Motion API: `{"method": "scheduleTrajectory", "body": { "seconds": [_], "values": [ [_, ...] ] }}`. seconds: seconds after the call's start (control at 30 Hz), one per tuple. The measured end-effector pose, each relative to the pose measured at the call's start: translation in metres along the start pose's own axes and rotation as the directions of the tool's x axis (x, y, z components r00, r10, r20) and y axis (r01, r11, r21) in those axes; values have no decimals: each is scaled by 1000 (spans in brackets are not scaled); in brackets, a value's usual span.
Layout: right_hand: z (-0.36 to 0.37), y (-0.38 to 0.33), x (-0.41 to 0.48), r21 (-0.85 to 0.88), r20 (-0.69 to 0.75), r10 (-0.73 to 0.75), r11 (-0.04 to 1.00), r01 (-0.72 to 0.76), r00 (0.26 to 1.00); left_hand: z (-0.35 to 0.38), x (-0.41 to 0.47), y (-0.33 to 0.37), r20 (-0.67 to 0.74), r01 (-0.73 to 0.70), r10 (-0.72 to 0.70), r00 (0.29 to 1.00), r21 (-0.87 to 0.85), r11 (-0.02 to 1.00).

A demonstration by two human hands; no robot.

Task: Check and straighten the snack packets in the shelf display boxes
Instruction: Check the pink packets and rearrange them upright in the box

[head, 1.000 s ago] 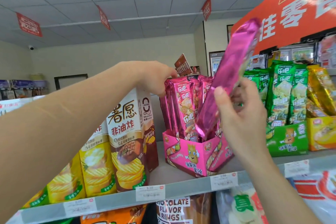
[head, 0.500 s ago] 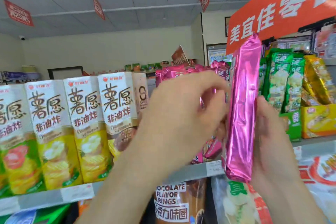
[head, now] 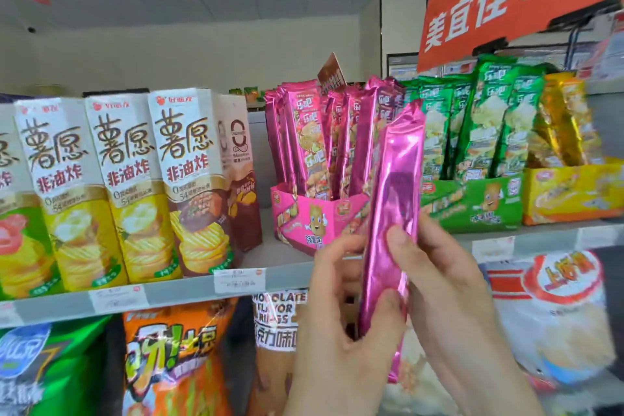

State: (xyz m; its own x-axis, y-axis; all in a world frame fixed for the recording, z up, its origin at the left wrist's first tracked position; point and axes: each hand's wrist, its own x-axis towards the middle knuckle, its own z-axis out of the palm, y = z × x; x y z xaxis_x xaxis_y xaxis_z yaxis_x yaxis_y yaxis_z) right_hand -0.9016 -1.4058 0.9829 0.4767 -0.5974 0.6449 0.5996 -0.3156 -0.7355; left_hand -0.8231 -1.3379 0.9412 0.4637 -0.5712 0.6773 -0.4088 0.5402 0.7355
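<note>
A long pink foil snack packet [head: 393,199] stands upright in front of the shelf, its plain back facing me. My left hand [head: 341,321] grips its lower part, thumb on the front. My right hand [head: 439,284] holds it from the right, thumb pressed on its middle. Behind it, the pink display box [head: 307,216] holds several matching pink packets [head: 304,135] standing upright. To the right stand a green display box [head: 472,203] with green packets [head: 486,118] and a yellow display box [head: 574,192] with yellow packets [head: 567,118].
Tall chip cartons [head: 189,179] line the shelf at the left. The grey shelf edge [head: 169,294] carries price labels. Large snack bags [head: 169,361] hang on the shelf below. An orange sign [head: 506,0] juts out above at the right.
My left hand left the packets in the pink box and came down onto the loose pink packet. The packet turned from tilted to upright and dropped lower.
</note>
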Motion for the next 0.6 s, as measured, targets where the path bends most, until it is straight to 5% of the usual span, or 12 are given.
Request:
{"method": "scheduleTrajectory", "body": {
  "seconds": [0.2,0.37,0.5,0.6],
  "values": [
    [-32,13,-24,3,105,112,994,-112,988,31,-16,-2,-133,73,-80,988,-56,996],
    [-51,27,-26,-170,163,267,956,-239,950,55,-21,0,-249,34,-62,966,-114,993],
    [-74,26,-48,19,433,261,955,-298,863,63,-21,6,-324,46,-84,942,-123,991],
    [-90,19,-60,44,466,303,931,-363,832,66,-22,8,-355,91,-138,925,-145,985]
  ]
}}
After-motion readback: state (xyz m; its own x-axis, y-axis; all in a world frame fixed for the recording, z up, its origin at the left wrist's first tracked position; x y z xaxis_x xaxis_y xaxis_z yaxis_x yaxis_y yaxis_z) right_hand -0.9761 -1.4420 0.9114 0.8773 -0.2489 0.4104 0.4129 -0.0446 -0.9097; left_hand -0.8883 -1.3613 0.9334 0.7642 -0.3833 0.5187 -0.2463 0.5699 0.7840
